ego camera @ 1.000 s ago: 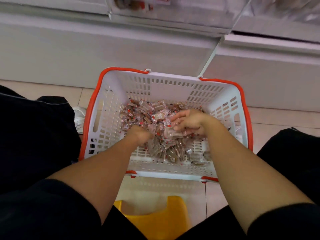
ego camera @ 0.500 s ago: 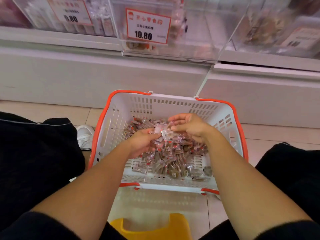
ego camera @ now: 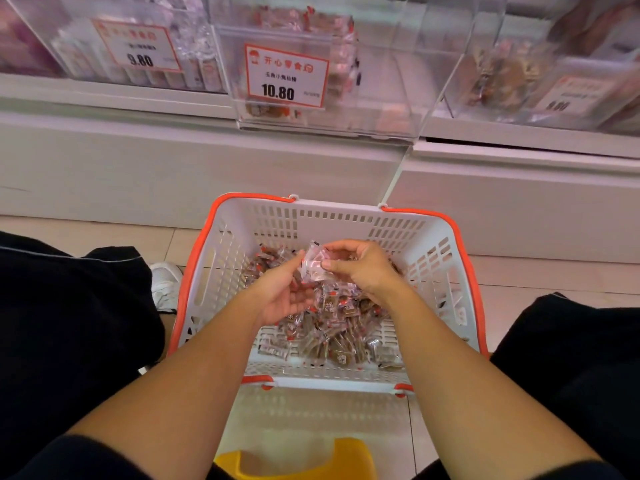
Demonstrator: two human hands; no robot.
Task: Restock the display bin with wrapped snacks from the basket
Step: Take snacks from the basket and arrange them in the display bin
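Observation:
A white basket with an orange rim (ego camera: 221, 271) stands on the floor in front of me, holding several small wrapped snacks (ego camera: 332, 337). My left hand (ego camera: 280, 292) is cupped palm-up over the pile. My right hand (ego camera: 360, 268) pinches a clump of clear-wrapped snacks (ego camera: 313, 263), and both hands hold that clump just above the pile. Above the basket sits the clear display bin (ego camera: 374, 81) with a 10.80 price tag (ego camera: 285, 76); it holds a few snacks at its back and front.
Neighbouring clear bins stand left (ego camera: 138, 46) and right (ego camera: 536, 71) on a white shelf base (ego camera: 173, 161). My black-clad knees flank the basket. A yellow stool (ego camera: 304, 460) shows at the bottom edge and a white shoe (ego camera: 166, 282) lies left of the basket.
Both hands have lifted out of the snack pile with a clump of snacks gathered between them. My view has tilted up, bringing the display bins into sight.

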